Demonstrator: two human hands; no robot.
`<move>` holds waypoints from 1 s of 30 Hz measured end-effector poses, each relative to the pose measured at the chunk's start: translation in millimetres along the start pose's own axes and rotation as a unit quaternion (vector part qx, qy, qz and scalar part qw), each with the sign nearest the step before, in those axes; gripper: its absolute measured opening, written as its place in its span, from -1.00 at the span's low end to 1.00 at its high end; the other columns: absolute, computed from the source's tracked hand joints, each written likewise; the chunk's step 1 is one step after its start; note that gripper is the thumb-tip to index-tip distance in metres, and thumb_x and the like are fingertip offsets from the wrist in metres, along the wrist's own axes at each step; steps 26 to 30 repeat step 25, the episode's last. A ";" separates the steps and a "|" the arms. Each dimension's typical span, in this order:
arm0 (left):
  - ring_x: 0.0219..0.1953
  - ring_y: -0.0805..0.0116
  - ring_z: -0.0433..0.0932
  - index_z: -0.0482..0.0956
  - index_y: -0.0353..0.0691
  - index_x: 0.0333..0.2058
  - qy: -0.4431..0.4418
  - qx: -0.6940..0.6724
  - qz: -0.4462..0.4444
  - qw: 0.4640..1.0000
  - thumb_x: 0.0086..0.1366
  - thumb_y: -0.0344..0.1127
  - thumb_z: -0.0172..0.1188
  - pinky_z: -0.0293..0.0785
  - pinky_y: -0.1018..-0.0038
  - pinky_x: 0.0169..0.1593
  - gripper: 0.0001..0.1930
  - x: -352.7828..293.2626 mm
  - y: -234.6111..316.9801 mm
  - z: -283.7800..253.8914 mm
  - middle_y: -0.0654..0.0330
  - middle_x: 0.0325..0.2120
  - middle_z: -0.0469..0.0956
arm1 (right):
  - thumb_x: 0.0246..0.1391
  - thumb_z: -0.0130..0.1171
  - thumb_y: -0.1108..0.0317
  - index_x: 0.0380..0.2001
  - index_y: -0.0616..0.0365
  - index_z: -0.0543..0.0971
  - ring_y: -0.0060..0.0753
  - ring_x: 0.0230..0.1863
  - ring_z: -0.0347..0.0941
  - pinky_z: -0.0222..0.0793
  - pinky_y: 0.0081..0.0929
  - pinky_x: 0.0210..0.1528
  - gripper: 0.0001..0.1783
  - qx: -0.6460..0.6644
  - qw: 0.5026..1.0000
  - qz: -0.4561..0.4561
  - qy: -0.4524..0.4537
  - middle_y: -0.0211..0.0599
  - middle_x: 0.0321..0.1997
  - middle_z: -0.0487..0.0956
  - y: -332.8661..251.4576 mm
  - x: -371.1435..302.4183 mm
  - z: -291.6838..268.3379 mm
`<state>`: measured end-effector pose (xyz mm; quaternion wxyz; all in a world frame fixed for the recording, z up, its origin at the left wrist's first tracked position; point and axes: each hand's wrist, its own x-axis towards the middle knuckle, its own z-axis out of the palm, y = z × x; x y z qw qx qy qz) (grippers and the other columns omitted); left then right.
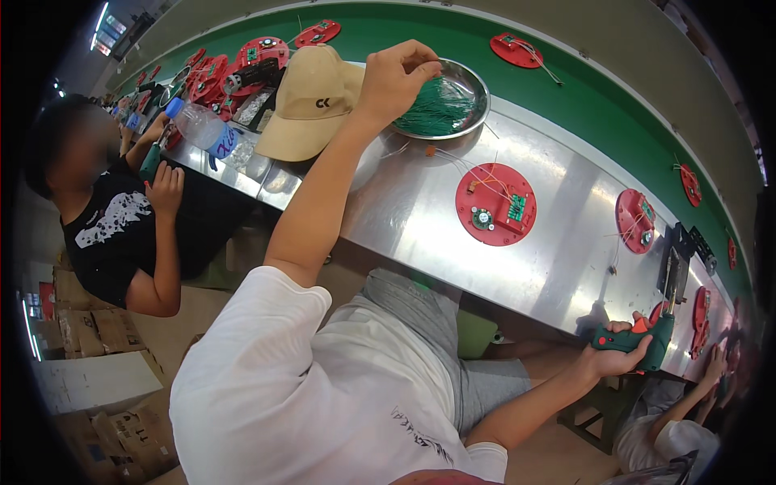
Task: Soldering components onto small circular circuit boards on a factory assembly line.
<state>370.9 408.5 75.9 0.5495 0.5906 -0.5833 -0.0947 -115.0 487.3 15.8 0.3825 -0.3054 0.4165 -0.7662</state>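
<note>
My left hand (pixel 399 81) is over a round metal bowl (pixel 482 103) piled with thin green wire-like strands (pixel 440 109). Its thumb and fingertips are pinched together near the bowl's rim; what they hold, if anything, is too small to make out. At the right, beside the table edge, my right hand (pixel 626 349) is wrapped round a green pistol-grip tool (pixel 656 343) with an orange trigger, its narrow end upward. On the metal table (pixel 404 218) between my hands lies a red round plate (pixel 495 204) carrying a green terminal block, a small round part and loose white wires.
A tan cap (pixel 314 101) and a plastic bottle (pixel 202 125) stand left of the bowl. Another red plate (pixel 636 221) lies to the right. More red plates (pixel 517 50) sit on the green belt (pixel 582 101) behind. A co-worker (pixel 113 210) sits at left; another person's arm (pixel 687 404) shows lower right.
</note>
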 end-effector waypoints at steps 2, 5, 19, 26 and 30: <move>-0.28 0.43 0.65 0.69 -0.29 -0.24 -0.030 0.039 0.025 0.998 0.26 -0.38 0.29 0.54 0.52 -0.15 -0.86 -1.7 1.5 0.6 0.17 -0.37 0.71 | 0.35 -0.15 0.08 -0.09 0.30 0.43 -0.49 -0.55 0.37 0.29 -0.52 -0.50 -0.56 -0.005 1.000 0.001 -0.002 -0.12 -0.13 0.51 0.2 -0.3 -0.3; -0.24 0.30 0.62 0.72 -0.22 -0.31 -0.090 0.123 0.133 0.979 0.20 -0.41 0.31 0.51 0.40 -0.12 -0.90 -2.6 -9.5 4.5 0.18 -0.33 0.69 | 0.35 -0.15 0.08 -0.09 0.30 0.43 -0.48 -0.56 0.37 0.29 -0.52 -0.50 -0.56 -0.012 1.000 -0.023 -0.007 -0.11 -0.11 0.51 1.6 -0.3 1.2; -0.05 0.19 0.47 0.73 -0.11 -0.37 -0.219 0.231 0.189 0.929 0.08 -0.39 0.36 0.39 0.27 0.05 -0.89 -10.8 -24.6 17.4 0.27 -0.23 0.57 | 0.36 -0.17 0.05 -0.10 0.30 0.46 -0.51 -0.58 0.35 0.26 -0.56 -0.52 -0.53 -0.030 0.999 -0.030 0.006 -0.16 -0.26 0.53 -0.9 -4.7 9.6; -0.04 0.18 0.46 0.73 -0.12 -0.36 -0.249 0.216 0.169 0.929 0.10 -0.40 0.34 0.39 0.26 0.06 -0.89 -10.5 -26.4 13.4 0.24 -0.18 0.55 | 0.35 -0.15 0.05 -0.08 0.25 0.46 -0.49 -0.57 0.38 0.27 -0.52 -0.53 -0.56 -0.044 0.998 -0.025 -0.041 -0.10 -0.07 0.53 1.2 -3.2 -0.3; -0.04 0.18 0.46 0.73 -0.12 -0.36 -0.249 0.216 0.169 0.929 0.10 -0.40 0.34 0.39 0.26 0.06 -0.89 -10.5 -26.4 13.4 0.24 -0.18 0.55 | 0.35 -0.15 0.05 -0.08 0.25 0.46 -0.49 -0.57 0.38 0.27 -0.52 -0.53 -0.56 -0.044 0.998 -0.025 -0.041 -0.10 -0.07 0.53 1.2 -3.2 -0.3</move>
